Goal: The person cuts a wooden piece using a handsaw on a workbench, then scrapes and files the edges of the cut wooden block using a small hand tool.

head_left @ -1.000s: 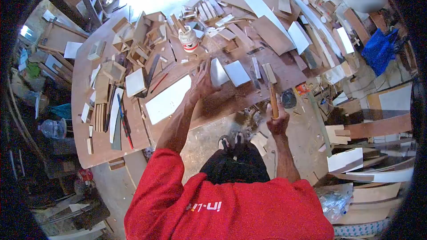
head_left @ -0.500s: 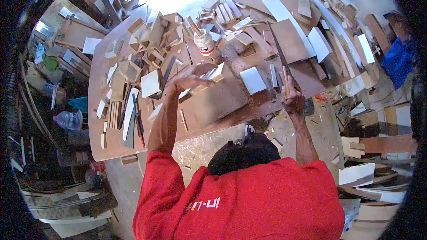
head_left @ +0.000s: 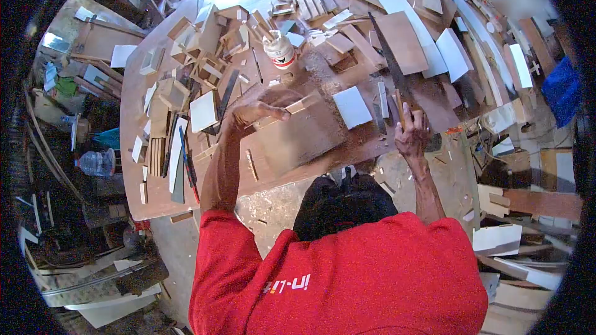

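Observation:
My left hand (head_left: 257,111) is closed around a narrow wooden strip (head_left: 299,106), with the thumb lying along it. The strip's free end points right, over a flat brown board (head_left: 310,139) dusted with sawdust. My right hand (head_left: 412,130) grips the wooden handle of a handsaw (head_left: 388,53). Its long dark blade points away from me, well to the right of the strip and not touching it. Between the hands lies a white-faced square block (head_left: 352,108).
A white tub (head_left: 279,49) holding sticks stands mid-table. Small wooden frames and offcuts (head_left: 208,68) crowd the left side of the table (head_left: 248,170). Panels (head_left: 400,43) are stacked at right. Pencil-like tools (head_left: 189,167) lie near the left edge. Sawdust and scraps cover the floor.
The strip in my left hand has turned, showing its bare wood side instead of a white face. My right hand and the saw have shifted slightly, and the view has moved a little.

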Demonstrator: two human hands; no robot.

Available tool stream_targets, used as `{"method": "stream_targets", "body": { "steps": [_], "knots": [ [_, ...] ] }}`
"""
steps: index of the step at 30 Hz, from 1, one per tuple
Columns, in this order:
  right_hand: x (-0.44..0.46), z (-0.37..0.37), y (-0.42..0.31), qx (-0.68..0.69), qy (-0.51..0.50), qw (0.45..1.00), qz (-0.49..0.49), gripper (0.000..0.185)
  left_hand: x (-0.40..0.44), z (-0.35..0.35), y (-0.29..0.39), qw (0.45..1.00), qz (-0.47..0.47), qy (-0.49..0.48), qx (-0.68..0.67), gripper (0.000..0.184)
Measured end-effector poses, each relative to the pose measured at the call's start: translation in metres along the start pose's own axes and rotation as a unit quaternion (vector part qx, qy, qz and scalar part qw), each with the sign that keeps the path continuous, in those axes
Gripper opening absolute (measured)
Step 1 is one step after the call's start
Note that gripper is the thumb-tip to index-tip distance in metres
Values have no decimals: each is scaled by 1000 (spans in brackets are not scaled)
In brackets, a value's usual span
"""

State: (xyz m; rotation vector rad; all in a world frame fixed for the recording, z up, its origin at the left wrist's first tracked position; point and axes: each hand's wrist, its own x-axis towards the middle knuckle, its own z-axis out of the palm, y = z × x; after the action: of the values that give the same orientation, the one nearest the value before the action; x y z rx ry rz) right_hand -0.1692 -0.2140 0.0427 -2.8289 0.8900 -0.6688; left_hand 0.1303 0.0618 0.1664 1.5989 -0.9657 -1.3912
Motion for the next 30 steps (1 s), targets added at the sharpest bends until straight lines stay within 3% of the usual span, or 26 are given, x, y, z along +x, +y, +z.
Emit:
{"method": "stream_targets", "body": {
  "steps": [2, 3, 5, 7, 9, 11, 13, 15, 17, 19, 22, 25, 30],
  "knots": [
    [5, -4, -8, 27, 43, 999, 10, 52, 2, 10, -1, 990, 96, 79, 69, 77],
    [8, -12, -24, 27, 40, 999, 11, 52, -2, 14, 3, 990, 94, 77, 67, 77],
    [14, -25, -63, 170, 36, 984, 39, 46, -9, 23, 10, 944, 62, 163, 280, 78],
    [12, 1, -92, 371, -131, 916, 72, 40, -13, 36, 6, 935, 82, 189, 288, 83],
    [23, -23, -148, 553, -212, 792, 145, 37, -17, 47, -7, 941, 105, 226, 229, 95],
    [25, -19, -170, 570, -240, 778, 109, 37, -23, 64, -7, 947, 109, 240, 184, 101],
    [25, -21, -185, 585, -268, 762, 71, 37, -24, 74, -10, 885, 167, 306, 309, 101],
    [27, -30, -196, 574, -340, 707, 233, 34, -24, 82, -10, 880, 152, 320, 318, 105],
    [27, -26, -193, 595, -332, 707, 191, 34, -23, 88, -20, 848, 167, 375, 334, 109],
    [26, -36, -195, 668, -274, 667, 184, 35, -22, 95, -23, 839, 149, 382, 359, 107],
    [26, -20, -194, 651, -245, 688, 207, 35, -11, 107, -28, 769, 164, 457, 415, 100],
    [30, -20, -192, 644, -181, 730, 141, 33, -3, 105, -33, 753, 173, 468, 428, 99],
    [32, -19, -191, 649, -192, 708, 201, 24, -1, 99, -30, 775, 154, 441, 425, 96]
  ]
}}
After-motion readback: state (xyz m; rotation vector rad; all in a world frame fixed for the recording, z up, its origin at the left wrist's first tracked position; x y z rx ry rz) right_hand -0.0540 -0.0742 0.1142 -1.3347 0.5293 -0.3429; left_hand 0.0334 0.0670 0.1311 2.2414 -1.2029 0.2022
